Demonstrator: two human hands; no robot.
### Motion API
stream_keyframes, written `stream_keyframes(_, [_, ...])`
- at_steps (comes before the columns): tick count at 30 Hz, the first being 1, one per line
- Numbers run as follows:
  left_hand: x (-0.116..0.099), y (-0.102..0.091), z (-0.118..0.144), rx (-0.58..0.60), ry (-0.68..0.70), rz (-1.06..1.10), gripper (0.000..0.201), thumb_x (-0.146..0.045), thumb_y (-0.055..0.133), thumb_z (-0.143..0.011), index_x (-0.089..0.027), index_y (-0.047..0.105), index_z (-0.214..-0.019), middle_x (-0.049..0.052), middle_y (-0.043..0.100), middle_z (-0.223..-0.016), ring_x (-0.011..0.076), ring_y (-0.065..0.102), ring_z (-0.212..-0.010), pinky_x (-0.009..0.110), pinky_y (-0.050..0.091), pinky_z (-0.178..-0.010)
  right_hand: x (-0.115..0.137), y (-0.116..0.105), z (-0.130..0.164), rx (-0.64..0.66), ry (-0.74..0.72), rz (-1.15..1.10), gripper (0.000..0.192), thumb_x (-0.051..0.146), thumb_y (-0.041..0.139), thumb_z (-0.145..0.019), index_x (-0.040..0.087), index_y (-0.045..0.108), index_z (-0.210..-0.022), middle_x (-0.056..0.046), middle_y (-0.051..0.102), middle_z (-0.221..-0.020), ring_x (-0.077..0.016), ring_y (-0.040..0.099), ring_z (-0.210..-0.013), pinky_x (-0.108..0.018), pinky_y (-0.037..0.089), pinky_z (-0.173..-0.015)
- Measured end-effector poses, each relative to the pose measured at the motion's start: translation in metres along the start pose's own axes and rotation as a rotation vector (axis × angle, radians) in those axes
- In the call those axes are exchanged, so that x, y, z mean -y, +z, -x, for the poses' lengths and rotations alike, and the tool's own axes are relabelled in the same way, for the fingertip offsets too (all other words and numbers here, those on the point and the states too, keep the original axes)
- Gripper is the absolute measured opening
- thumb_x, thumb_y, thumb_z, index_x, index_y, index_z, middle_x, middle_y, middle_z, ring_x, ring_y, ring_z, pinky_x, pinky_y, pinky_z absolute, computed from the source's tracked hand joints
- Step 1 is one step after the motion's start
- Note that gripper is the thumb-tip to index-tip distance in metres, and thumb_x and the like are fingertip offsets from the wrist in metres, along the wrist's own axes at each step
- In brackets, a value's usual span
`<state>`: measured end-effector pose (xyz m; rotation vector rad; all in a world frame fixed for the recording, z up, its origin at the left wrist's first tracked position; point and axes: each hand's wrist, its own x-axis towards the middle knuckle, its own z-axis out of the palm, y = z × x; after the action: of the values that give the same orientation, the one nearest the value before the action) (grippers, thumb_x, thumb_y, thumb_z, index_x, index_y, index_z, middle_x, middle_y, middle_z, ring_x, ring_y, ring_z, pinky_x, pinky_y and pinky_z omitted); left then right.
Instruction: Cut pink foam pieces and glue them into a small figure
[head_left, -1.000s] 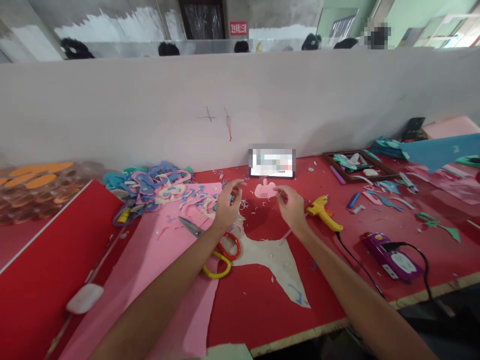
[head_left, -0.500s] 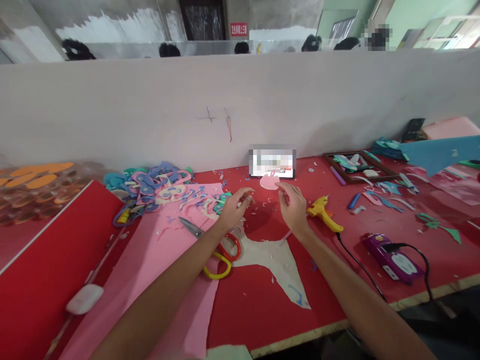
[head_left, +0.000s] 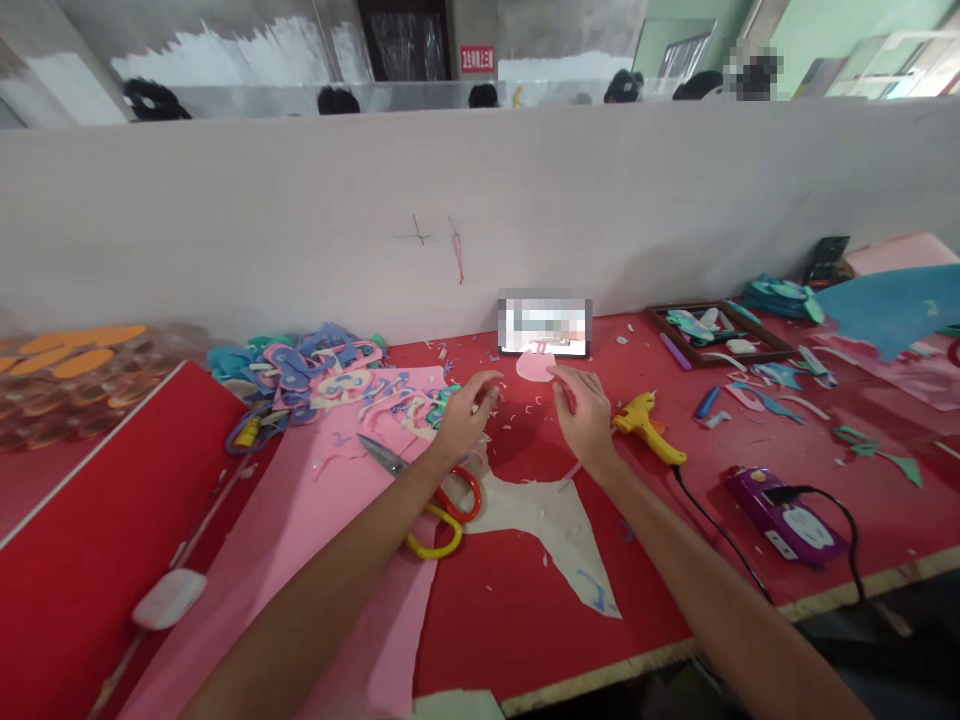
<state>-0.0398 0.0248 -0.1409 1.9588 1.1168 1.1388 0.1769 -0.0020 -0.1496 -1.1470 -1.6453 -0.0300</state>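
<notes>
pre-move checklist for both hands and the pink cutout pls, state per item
1. Pink cutout in view on the red table, in front of the phone: ok.
2. Right hand at the cutout, fingertips at its edge; grip on it: cannot tell.
3. Left hand holds nothing, fingers loosely curled: ok.
4. Scissors lie under the left wrist, blades toward the pink sheet: not ok.
5. Glue gun beside the right hand, not touching it: ok.
6. Glue gun hot or cold: cannot tell.
</notes>
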Motion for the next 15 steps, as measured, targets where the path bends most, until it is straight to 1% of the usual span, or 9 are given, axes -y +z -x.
stream_keyframes(3, [0.0024, -0.0008, -0.0012, -0.079, 0.041, -0.03, 0.033, -0.037, 0.048, -0.099, -0.018, 0.06, -0.123, 0.005, 0.068, -0.1, 0.0112, 0.063, -0.089, 0.023, 0.048, -0.082, 0.0004, 0.0004, 0.0003, 0.01, -0.032, 0.002, 0.026, 0.021, 0.048, -0.101, 0.019, 0.069, -0.116, -0.004, 0.069, -0.111, -0.0204, 0.059, -0.104, -0.034, 0.049, -0.093])
stream_keyframes(6, [0.0033, -0.0009, -0.0021, -0.125, 0.049, -0.022, 0.031, -0.034, 0.046, -0.1, -0.019, 0.06, -0.122, 0.006, 0.068, -0.103, 0.0119, 0.063, -0.094, 0.023, 0.049, -0.085, -0.0001, 0.0009, 0.0006, 0.017, -0.049, 0.002, 0.022, 0.023, 0.051, -0.101, 0.019, 0.071, -0.11, -0.004, 0.07, -0.106, -0.0202, 0.059, -0.101, -0.034, 0.049, -0.092])
stream_keyframes(10, [0.0027, -0.001, -0.0024, -0.132, 0.031, -0.015, 0.03, -0.034, 0.045, -0.1, -0.018, 0.061, -0.12, 0.006, 0.068, -0.102, 0.0118, 0.063, -0.093, 0.024, 0.048, -0.084, -0.001, 0.0016, 0.0016, 0.02, -0.048, 0.001, 0.02, 0.027, 0.052, -0.102, 0.019, 0.07, -0.104, -0.004, 0.07, -0.103, -0.0201, 0.059, -0.098, -0.033, 0.048, -0.089])
stream_keyframes(15, [0.0014, -0.0012, -0.0021, -0.138, 0.038, -0.025, 0.03, -0.036, 0.045, -0.1, -0.018, 0.062, -0.119, 0.006, 0.068, -0.101, 0.0116, 0.063, -0.092, 0.023, 0.048, -0.083, -0.002, 0.0026, 0.0014, 0.026, -0.001, -0.014, 0.023, 0.033, 0.052, -0.102, 0.019, 0.07, -0.102, -0.005, 0.07, -0.102, -0.0204, 0.06, -0.097, -0.035, 0.048, -0.089])
